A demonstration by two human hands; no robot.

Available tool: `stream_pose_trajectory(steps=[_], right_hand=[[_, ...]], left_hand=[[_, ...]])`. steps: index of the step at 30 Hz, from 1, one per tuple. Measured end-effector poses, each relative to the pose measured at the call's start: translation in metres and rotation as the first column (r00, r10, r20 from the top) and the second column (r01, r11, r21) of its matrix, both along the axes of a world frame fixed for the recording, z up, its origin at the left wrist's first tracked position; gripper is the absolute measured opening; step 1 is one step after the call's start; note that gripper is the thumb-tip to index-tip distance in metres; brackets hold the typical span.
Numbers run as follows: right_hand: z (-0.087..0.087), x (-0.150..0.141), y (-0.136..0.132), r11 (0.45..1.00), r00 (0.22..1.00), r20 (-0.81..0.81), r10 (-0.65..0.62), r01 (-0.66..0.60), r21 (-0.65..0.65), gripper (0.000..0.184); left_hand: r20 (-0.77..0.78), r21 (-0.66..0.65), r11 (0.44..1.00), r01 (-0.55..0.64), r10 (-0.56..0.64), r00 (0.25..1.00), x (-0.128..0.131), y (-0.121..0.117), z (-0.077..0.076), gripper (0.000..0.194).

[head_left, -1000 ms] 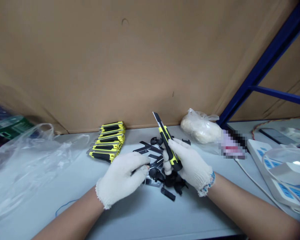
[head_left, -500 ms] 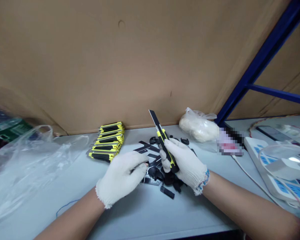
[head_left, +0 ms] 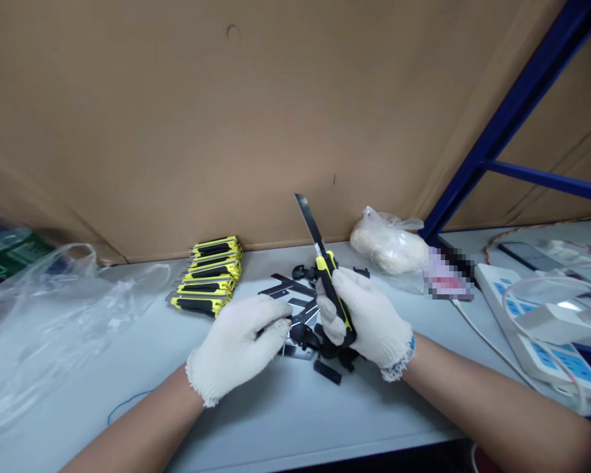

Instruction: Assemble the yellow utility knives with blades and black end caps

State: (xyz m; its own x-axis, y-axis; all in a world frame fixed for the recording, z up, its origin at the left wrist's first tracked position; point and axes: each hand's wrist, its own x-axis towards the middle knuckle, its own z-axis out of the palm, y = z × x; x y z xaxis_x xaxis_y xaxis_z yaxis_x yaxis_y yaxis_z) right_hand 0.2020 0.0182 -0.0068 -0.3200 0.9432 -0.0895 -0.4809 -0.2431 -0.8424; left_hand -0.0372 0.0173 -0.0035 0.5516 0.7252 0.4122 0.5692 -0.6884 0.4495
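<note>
Left of the loose blades, the stacked cutters look finished; the blades and black parts beside them seem unused. My right hand grips another cutter, right of the blades; whether my left hand holds anything, I can't tell.

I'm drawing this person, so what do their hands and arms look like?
The left hand and right hand wear white knitted gloves with frayed edges. The left cuff looks plain; the right cuff has blue trim. Both forearms are bare, with no sleeves in view.
</note>
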Motion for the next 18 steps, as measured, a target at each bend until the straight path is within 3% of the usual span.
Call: stream_pose_trajectory(steps=[6,10,18], right_hand=[[-0.003,0.001,0.015,0.978,0.99,-0.009,-0.143,0.14,-0.154,0.051],[-0.01,0.005,0.029,0.961,0.968,0.004,-0.249,0.248,-0.12,0.039],[-0.007,0.008,0.026,0.988,0.981,0.145,-0.132,0.141,-0.057,0.028]], left_hand=[[0.036,0.039,0.999,0.015,-0.016,0.999,0.001,0.001,0.002,0.018],[0.041,0.052,0.998,0.037,-0.039,0.998,0.002,0.002,0.001,0.018],[0.023,0.015,0.999,0.032,-0.033,0.999,0.003,0.002,-0.001,0.017]])
